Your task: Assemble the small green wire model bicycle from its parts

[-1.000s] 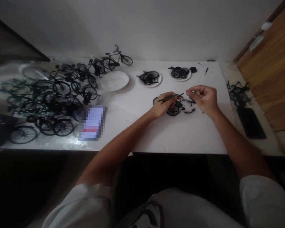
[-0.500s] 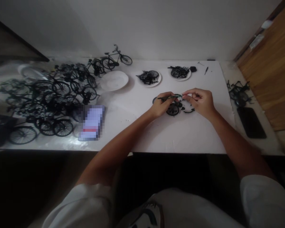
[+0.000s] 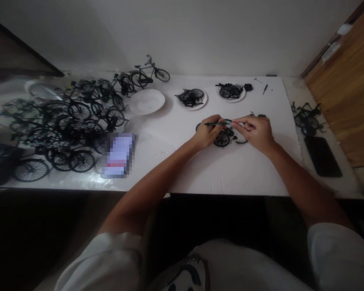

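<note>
Right of the picture's centre, a thin green part (image 3: 214,124) is grasped in the fingers of the left hand (image 3: 206,131); the fingertips of the right hand (image 3: 257,129) are held at its end, but whether anything is gripped by them cannot be told. Beneath, a black wheel (image 3: 221,140) is laid on the white tabletop (image 3: 230,173), which is crowded with model bicycles (image 3: 79,111) at left. A dimly lit grey wall (image 3: 215,36) is seen across the top, a wooden panel (image 3: 352,89) at upper right.

green part (image 3: 211,123): metal or plastic, unclear | tabletop (image 3: 188,173): smooth, partly glossy | panel (image 3: 352,93): grained wood | sleeve (image 3: 103,262): matt cloth
</note>
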Demonstrator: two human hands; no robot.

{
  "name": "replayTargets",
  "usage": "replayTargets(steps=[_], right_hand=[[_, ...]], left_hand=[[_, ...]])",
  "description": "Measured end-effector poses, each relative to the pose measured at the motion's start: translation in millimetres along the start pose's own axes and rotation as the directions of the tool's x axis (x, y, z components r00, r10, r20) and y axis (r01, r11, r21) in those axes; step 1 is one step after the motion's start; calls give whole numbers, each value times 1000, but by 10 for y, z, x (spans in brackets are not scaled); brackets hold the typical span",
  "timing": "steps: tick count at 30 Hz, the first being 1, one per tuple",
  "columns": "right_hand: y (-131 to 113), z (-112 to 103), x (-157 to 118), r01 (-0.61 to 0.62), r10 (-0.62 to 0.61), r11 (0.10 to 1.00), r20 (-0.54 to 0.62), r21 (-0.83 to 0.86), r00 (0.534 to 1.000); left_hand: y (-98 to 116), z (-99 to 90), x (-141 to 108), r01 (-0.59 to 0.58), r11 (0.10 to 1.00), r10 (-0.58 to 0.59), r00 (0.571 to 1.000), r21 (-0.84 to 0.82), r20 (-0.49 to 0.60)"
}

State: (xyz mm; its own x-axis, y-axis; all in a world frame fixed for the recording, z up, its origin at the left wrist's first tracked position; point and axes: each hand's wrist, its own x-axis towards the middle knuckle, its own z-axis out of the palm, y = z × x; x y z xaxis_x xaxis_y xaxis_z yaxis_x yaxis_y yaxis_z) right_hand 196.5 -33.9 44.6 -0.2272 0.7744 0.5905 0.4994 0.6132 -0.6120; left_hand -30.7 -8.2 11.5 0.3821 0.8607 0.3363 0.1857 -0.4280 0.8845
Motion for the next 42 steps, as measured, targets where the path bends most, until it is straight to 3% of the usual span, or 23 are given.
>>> replayTargets(steps=[9,20,27,36,42], right_hand=[[-12,-27,15,-69,69,998,61,1,996],[-43,56,-7,-149,154,984,-54,94,987],[-65,112,-29,-152,171,975,-112,160,979],[35,54,-9,-177,175,975,25,134,984],[49,73,-21,-145,143,985,25,95,989]], left_hand=[[10,-14,3,-15,998,14,1000,58,17],[-131,78,41,-69,989,62,996,-128,-57],[-137,113,33,-24,988,12,997,-151,-79],[-205,90,20,-27,998,24,998,-61,-56],[-145,67,16,25,972,-35,999,-233,-39]])
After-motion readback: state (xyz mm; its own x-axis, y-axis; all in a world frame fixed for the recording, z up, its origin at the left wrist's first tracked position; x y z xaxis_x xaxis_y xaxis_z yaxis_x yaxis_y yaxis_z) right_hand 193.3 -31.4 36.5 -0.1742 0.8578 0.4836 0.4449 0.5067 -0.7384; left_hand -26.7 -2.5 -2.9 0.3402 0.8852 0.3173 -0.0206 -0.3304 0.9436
